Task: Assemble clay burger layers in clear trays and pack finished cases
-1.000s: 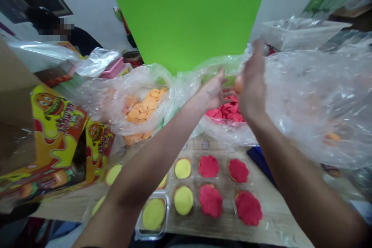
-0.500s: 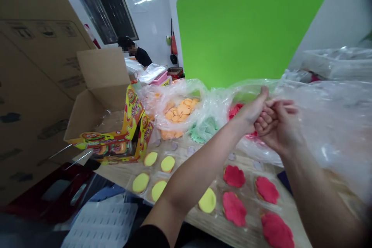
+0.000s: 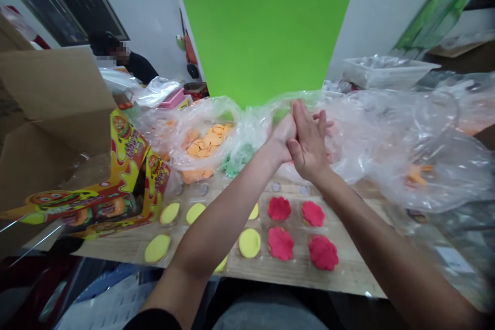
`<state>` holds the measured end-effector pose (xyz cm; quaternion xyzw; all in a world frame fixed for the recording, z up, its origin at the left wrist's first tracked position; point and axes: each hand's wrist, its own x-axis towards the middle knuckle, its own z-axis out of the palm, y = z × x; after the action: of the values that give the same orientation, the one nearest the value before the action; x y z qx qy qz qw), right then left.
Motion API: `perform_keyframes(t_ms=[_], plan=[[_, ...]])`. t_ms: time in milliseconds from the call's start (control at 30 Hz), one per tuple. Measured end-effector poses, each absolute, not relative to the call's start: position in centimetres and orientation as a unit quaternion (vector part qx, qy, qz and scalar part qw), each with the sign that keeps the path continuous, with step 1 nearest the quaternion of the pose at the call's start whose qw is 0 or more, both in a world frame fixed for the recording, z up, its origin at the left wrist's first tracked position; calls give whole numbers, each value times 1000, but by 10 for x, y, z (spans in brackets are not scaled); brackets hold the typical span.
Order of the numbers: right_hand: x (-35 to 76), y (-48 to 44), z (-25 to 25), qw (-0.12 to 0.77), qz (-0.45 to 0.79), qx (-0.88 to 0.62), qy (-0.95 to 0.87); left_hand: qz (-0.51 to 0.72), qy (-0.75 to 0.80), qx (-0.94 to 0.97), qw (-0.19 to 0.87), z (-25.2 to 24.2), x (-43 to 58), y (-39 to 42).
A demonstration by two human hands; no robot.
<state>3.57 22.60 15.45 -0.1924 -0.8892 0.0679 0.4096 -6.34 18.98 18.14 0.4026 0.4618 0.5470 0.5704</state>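
The left hand (image 3: 280,139) and right hand (image 3: 307,142) have just come flat together, palm to palm with fingers straight; whether anything lies between them is hidden. Just below, red dough rounds (image 3: 280,242) and yellow dough rounds (image 3: 249,243) sit on a wooden table (image 3: 348,273). Just beyond the hands, a clear plastic bag (image 3: 166,134) holds orange discs (image 3: 204,144), with a green board (image 3: 263,31) farther back.
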Motion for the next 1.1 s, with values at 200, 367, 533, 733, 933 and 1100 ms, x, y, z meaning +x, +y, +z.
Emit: perform_keyframes(t_ms=[200, 367, 533, 733, 933, 1100], plan=[[84, 265, 95, 373, 110, -396, -832, 691, 429, 469, 346, 229, -121, 120], [104, 223, 91, 465, 219, -401, -758, 744, 512, 318, 288, 146, -125, 84], [54, 136, 45, 368, 166, -201, -893, 644, 417, 143, 625, 85, -59, 75], [72, 182, 11, 275, 7, -315, -908, 705, 392, 239, 540, 122, -81, 32], [138, 280, 16, 242, 7, -376, -895, 562, 696, 383, 231, 108, -132, 57], [137, 332, 25, 186, 56, -318, -928, 455, 770, 440, 79, 87, -143, 183]])
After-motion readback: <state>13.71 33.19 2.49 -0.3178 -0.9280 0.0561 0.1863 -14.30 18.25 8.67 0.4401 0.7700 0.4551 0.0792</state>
